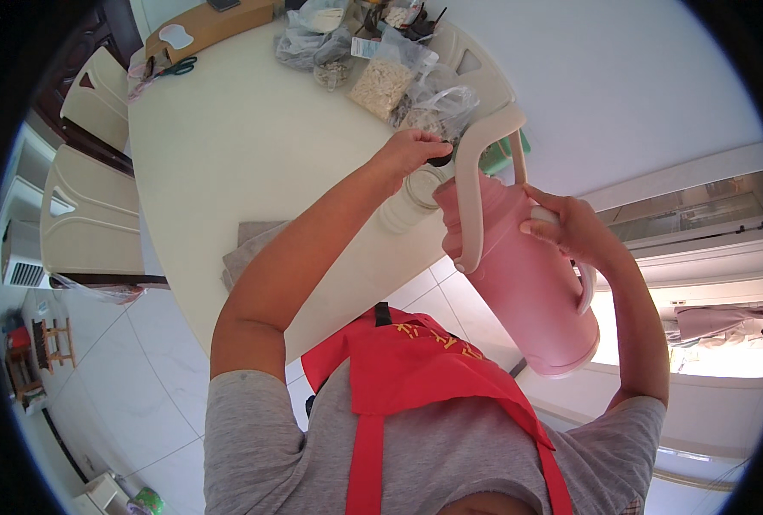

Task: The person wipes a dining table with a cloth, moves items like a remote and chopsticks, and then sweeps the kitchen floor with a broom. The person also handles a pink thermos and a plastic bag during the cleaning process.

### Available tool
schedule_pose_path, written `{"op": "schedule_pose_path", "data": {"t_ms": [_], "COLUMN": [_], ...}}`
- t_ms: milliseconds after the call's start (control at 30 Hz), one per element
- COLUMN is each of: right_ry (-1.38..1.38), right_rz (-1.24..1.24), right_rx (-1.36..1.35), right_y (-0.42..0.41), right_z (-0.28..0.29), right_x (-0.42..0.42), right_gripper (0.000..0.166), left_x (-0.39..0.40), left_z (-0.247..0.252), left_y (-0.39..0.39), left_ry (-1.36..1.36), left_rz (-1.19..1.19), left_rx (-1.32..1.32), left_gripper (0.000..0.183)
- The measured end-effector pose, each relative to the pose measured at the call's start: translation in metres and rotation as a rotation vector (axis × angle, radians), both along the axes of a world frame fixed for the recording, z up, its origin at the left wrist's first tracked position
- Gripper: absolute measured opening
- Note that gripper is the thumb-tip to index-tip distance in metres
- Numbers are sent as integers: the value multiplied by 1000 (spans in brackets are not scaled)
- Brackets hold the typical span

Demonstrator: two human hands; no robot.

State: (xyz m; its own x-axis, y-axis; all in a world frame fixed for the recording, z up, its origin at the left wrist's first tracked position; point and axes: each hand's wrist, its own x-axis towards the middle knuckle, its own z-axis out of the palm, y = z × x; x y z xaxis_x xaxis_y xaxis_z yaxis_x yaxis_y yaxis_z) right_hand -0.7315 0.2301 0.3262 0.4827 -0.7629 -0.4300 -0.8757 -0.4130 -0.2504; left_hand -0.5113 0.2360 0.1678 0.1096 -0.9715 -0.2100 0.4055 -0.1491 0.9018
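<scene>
A pink vacuum jug (516, 290) is tilted, its mouth lowered towards a clear glass jar (407, 203) on the table. My right hand (568, 228) grips the jug by its pale side handle (587, 290). The jug's cream carrying handle (470, 199) stands up past its mouth. Pinched in the fingers of my left hand (413, 154) is a small black lid (441, 156), just above the jar's rim. I cannot tell whether liquid is flowing from the jug.
Folded grey cloth (252, 238) lies on the cream table (240, 148). Bagged dry food (381, 87) and a green container (498, 156) are beyond my hands. Scissors (178, 66) rest by a cardboard box (227, 26) at far left. Chairs (92, 219) line the left side.
</scene>
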Motion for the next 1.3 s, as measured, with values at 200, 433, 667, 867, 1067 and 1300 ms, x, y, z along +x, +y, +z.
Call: {"op": "schedule_pose_path", "data": {"t_ms": [200, 433, 667, 867, 1067, 1300], "right_ry": [3, -129, -281, -532, -780, -819], "right_rz": [-72, -152, -235, -406, -489, -555], "right_rx": [25, 6, -41, -70, -160, -195], "right_y": [2, 11, 37, 59, 76, 99], "right_z": [-2, -29, -52, -73, -106, -151], "right_x": [-1, -28, -59, -108, -159, -220], "right_gripper": [60, 61, 63, 62, 61, 55], "left_x": [-1, -15, -30, -65, -121, -205], "left_z": [-16, -22, -8, 22, 30, 45], "left_y": [-4, -7, -3, 18, 30, 76], "left_ry": [-42, -342, -548, -502, -468, -784], "left_rz": [-72, -163, -239, -265, -325, 191], "left_rx": [-8, -135, -184, -254, -284, -560], "left_gripper": [34, 37, 43, 42, 39, 32]}}
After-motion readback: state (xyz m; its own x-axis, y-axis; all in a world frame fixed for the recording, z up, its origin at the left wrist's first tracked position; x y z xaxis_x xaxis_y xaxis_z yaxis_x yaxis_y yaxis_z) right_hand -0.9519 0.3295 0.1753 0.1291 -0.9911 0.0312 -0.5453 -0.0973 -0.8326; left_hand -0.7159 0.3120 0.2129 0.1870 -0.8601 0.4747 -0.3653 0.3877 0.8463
